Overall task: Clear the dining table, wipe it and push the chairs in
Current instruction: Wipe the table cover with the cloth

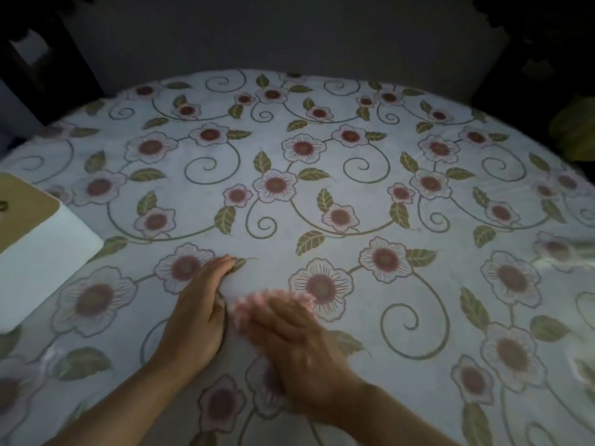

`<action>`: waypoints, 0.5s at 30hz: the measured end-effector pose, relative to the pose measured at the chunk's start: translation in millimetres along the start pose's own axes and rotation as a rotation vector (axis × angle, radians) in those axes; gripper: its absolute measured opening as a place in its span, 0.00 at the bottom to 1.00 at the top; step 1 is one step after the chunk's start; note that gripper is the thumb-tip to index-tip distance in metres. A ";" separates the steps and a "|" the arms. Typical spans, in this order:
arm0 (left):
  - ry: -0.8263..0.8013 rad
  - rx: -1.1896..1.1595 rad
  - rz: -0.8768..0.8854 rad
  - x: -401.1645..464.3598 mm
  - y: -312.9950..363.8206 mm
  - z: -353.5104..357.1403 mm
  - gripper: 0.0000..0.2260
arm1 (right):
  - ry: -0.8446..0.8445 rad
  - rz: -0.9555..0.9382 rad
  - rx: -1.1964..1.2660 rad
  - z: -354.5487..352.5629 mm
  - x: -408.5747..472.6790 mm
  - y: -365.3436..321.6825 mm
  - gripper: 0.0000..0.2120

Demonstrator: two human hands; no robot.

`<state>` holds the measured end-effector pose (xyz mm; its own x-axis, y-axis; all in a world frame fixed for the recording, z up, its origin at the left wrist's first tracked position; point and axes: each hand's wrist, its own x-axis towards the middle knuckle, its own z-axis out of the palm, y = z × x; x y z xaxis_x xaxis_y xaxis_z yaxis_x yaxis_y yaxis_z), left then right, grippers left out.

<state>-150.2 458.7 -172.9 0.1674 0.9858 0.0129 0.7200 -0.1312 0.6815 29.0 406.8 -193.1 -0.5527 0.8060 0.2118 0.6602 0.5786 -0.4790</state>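
Floral cloth, printed with pink blossoms, green leaves and curling stems, covers the round dining table (pixel 354 201), its far rim fading into dark. The left hand (pixel 196 313) rests edge-down, fingers straight and together, holding nothing, while the blurred right hand (pixel 299 346) presses flat on a fuzzy pink wiping cloth (pixel 273 302) mostly hidden beneath it. A white box with a tan lid (pixel 35 233) sits cut off at the left edge, contents unseen.

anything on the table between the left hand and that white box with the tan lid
Nothing: in the head view only bare floral tablecloth lies between the left hand and the white box with the tan lid.
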 end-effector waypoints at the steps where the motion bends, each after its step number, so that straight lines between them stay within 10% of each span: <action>1: -0.014 0.001 -0.003 -2.5 0.2 -3.4 0.29 | -0.025 -0.055 0.022 -7.6 -0.9 5.8 0.28; 8: 0.069 0.112 -0.007 -32.9 -28.2 -27.0 0.27 | 0.226 0.641 -0.277 -49.3 90.3 111.4 0.30; 15: 0.069 0.048 -0.009 -37.9 -26.5 -27.9 0.34 | 0.035 0.113 -0.208 18.6 88.4 17.2 0.30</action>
<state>-194.5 427.8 -171.0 0.1151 0.9916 0.0584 0.7528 -0.1254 0.6462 -18.0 485.7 -198.5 -0.4541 0.8687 0.1978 0.8094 0.4951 -0.3159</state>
